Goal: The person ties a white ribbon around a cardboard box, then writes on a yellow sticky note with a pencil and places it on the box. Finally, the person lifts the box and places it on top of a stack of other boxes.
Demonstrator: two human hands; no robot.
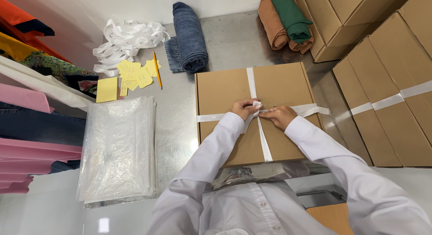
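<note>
Currently we hold white ribbon (265, 147) at crossing atop cardboard box (279, 86), mid-bench. Left hand (245, 109) fingers pinching ribbon; right hand (280, 115) likewise. Ribbon wrapped both ways; knot unfinished, loose end (315, 110) trailing right.

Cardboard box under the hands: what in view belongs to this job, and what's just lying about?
In use: cardboard box, white ribbon crossed over it, left hand and right hand at the crossing.

Lying about: loose ribbon pile, yellow notes, pencil, plastic bags, rolled denim, stacked boxes.
</note>
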